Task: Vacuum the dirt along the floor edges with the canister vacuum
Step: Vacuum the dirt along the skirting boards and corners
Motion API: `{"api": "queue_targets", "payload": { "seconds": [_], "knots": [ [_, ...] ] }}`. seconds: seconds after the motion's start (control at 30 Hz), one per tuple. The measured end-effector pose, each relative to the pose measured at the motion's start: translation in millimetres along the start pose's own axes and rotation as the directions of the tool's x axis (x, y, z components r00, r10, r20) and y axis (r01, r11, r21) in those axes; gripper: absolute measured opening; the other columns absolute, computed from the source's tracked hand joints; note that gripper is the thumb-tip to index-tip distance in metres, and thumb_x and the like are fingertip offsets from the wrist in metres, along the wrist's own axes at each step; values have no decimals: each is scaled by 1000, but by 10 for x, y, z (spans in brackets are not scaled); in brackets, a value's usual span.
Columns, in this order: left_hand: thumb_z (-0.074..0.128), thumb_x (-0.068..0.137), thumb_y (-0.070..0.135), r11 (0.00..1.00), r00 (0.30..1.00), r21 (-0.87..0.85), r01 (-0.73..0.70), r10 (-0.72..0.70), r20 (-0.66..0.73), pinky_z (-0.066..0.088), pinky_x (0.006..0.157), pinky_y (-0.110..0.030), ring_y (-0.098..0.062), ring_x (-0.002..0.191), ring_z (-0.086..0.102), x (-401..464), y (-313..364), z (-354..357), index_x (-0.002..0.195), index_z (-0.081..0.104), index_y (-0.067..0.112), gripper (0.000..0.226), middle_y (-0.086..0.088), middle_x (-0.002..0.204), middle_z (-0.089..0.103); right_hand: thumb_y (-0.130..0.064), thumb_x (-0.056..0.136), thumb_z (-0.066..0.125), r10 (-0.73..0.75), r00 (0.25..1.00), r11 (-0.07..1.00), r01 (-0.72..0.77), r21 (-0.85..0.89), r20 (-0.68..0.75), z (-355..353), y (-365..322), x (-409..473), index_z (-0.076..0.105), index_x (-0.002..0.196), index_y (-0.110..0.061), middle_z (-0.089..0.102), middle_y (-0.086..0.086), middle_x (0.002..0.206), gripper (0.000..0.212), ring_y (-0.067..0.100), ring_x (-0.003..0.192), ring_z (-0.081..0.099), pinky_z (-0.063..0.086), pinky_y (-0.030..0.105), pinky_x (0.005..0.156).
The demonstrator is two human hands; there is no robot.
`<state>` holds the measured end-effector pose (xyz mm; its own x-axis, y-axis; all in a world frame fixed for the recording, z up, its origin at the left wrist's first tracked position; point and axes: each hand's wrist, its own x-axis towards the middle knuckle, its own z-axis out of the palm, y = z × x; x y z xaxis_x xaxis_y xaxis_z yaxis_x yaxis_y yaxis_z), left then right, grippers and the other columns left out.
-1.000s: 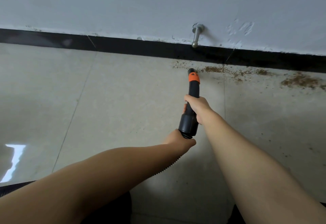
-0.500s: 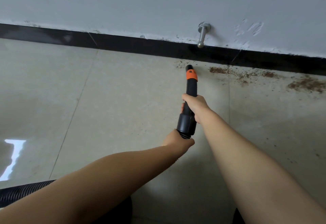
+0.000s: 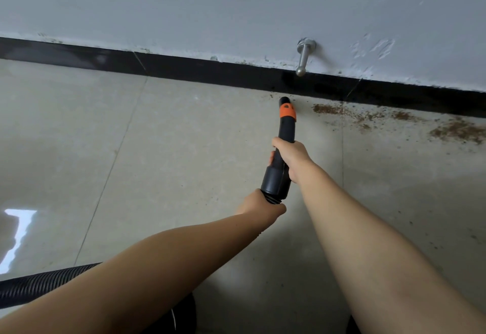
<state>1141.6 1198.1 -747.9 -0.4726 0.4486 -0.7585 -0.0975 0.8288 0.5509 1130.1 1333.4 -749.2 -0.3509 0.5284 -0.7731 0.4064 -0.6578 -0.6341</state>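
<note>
Pointing away toward black baseboard [image 3: 210, 70], long axis nearly upright: black plastic vacuum nozzle with orange band [image 3: 285, 134] | right hand [image 3: 292, 155] gripping its middle | left hand [image 3: 263, 206] gripping ribbed hose end | tip beside brown dirt [image 3: 339, 110].

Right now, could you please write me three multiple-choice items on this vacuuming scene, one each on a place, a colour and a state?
1. Where does most of the brown dirt lie relative to the nozzle tip?
A. to its right, along the baseboard
B. to its left, along the baseboard
C. behind the person

2. What colour is the band near the tip?
A. green
B. orange
C. white

3. How is the vacuum nozzle held?
A. right hand only
B. lying on the floor, untouched
C. both hands grip it

Answers: 1 A, the brown patches run rightward beside the black baseboard. 2 B, the band is orange. 3 C, the right hand grips the tube, the left hand its hose end.
</note>
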Motion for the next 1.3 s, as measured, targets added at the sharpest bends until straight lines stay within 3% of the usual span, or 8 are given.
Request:
{"api": "queue_targets", "payload": {
  "seconds": [0.27, 0.9, 1.07, 1.3],
  "knots": [
    [62, 77, 22, 998, 996, -4, -57, 57, 74, 37, 53, -22, -14, 61, 50, 33, 259, 233, 110, 55, 18, 35, 3, 75, 53, -7, 85, 59, 2, 997, 1000, -1, 8, -83, -401, -120, 94, 48, 89, -8, 52, 7, 61, 12, 19, 43, 50, 48, 27, 50],
    [60, 78, 21, 997, 993, -55, 49, -55, -106, 37, 50, -22, -15, 55, 46, 117, -91, -341, 93, 51, 21, 18, 2, 67, 51, -5, 83, 56, -12, 992, 997, 20, -70, 123, 533, -60, 110, 47, 87, -8, 51, 8, 61, 10, 19, 43, 48, 46, 26, 51],
    [61, 78, 23, 1000, 997, -3, 16, -16, -70, 37, 52, -22, -14, 57, 49, 160, 7, -272, 103, 52, 21, 26, 3, 72, 54, -6, 84, 56, -9, 998, 1000, 10, -12, 55, 335, -112, 135, 46, 88, -9, 52, 7, 58, 11, 19, 45, 48, 46, 31, 54],
    [63, 78, 21, 997, 999, 65, -46, 45, 20, 38, 52, -21, -12, 61, 50, 118, 106, 67, 99, 51, 21, 24, 3, 73, 53, -5, 85, 57, -8, 998, 998, 11, 54, -57, -138, -55, 62, 46, 87, -9, 51, 7, 58, 11, 19, 41, 47, 46, 27, 49]
  ]
}}
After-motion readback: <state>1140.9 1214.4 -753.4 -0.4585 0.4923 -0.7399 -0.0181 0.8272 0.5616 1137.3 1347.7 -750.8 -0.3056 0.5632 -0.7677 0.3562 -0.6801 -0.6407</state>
